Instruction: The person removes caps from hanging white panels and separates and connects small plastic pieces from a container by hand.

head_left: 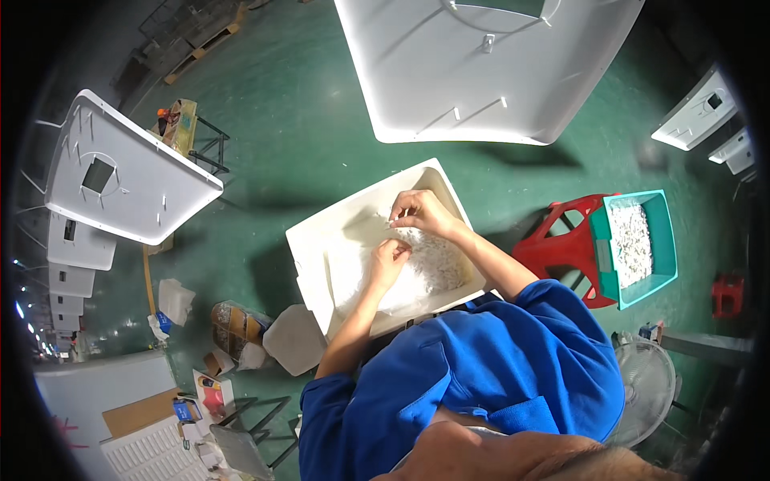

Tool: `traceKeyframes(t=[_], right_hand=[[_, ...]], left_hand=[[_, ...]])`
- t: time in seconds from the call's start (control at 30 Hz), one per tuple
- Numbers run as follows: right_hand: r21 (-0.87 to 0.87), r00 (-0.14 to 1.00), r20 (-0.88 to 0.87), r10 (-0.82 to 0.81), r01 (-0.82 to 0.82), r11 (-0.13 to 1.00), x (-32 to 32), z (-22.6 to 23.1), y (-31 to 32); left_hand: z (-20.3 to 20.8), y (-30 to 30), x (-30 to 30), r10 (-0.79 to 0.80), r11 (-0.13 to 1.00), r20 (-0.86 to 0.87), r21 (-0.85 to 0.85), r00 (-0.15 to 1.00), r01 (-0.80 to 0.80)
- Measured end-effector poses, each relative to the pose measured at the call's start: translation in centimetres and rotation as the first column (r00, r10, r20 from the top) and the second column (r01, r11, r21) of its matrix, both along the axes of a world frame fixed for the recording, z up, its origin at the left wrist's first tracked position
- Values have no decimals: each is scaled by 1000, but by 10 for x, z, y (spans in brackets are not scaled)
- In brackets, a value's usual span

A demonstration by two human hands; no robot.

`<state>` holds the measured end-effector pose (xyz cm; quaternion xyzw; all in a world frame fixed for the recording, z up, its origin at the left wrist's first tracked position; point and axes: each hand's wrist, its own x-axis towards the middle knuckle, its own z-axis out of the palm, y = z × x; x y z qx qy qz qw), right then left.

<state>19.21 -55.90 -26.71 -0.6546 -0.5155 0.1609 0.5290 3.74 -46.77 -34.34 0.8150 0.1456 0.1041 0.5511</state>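
A cream-white plastic bin (321, 232) sits in front of me, tilted in the view, with a heap of small white pieces (441, 268) along its right side. Over the bin's middle, my right hand (423, 213) is closed, thumb and fingertips pinched together. My left hand (389, 263) is just below it, nearer to me, its fingers also drawn into a pinch. The two sets of fingertips are close to each other. Whatever the fingers hold is too small to make out. Part of the heap is hidden under my right hand and forearm.
To the right, a teal bin (667, 240) full of small white pieces rests against a red stool (557, 244). A large white panel (481, 96) hangs ahead, another white panel (128, 172) at left. A fan (644, 390) stands at lower right; a white container (293, 341) is beside the bin's left.
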Motion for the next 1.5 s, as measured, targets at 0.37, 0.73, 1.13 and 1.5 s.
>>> traceKeyframes(t=[0.37, 0.73, 1.13, 1.5], right_hand=[[80, 755, -617, 220, -218, 973, 6, -1, -3], [30, 762, -615, 202, -234, 972, -6, 7, 1], [-200, 966, -216, 141, -185, 962, -23, 12, 6], [-237, 991, -44, 125, -132, 963, -23, 13, 7]], left_hand=[[1, 14, 0, 50, 834, 107, -551, 993, 17], [14, 24, -8, 165, 576, 150, -817, 975, 28], [12, 29, -22, 150, 652, 136, -759, 979, 6], [10, 31, -22, 236, 643, 136, -764, 962, -50]])
